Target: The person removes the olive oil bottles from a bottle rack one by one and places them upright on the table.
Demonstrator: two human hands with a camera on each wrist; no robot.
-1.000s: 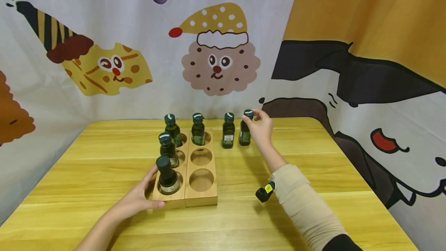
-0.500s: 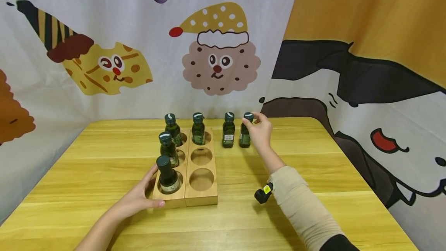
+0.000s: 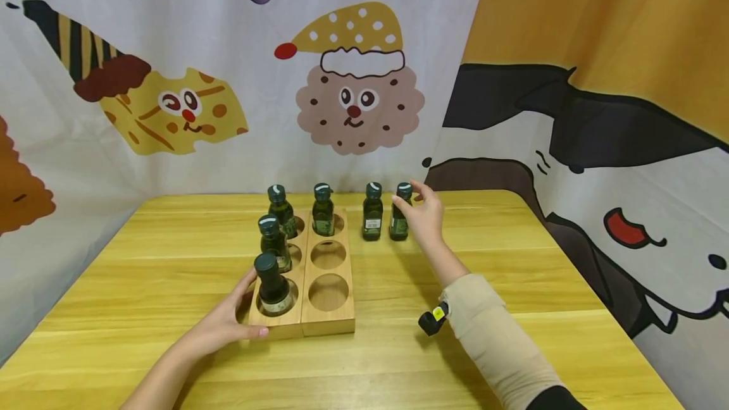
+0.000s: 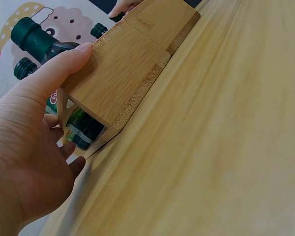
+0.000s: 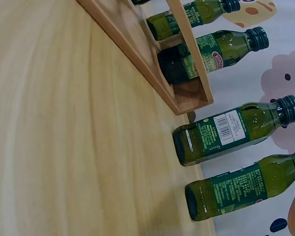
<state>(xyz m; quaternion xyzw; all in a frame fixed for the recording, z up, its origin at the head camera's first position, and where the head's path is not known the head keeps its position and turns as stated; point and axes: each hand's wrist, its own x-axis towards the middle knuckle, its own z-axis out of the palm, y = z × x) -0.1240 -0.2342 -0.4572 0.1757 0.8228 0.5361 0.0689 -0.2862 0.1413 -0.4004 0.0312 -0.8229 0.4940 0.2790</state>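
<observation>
Small green olive oil bottles with dark caps stand upright in the head view. My right hand [image 3: 424,214] has thumb and fingers around the cap of the rightmost olive oil bottle [image 3: 399,223], whose base meets the table. Just left of it is another olive oil bottle [image 3: 373,217], its barcode label [image 5: 230,127] showing in the right wrist view. My left hand [image 3: 224,318] grips the near left corner of the wooden bottle rack [image 3: 327,328], thumb on its front and fingers along its side. Several bottles sit in the rack; the nearest bottle [image 3: 270,278] is cap-like and dark on top.
Two round rack holes in the right column, the middle hole [image 3: 328,255] and the front hole [image 3: 328,293], hold no bottle. A printed cloth [image 3: 199,173] hangs behind the wooden table [image 3: 398,372]. A small black device [image 3: 431,321] is on the right wrist.
The rightmost bottle has come down slightly onto the table, with my right hand lowering alongside it. My right thumb has shifted a little left of the cap. The left hand and rack stay put.
</observation>
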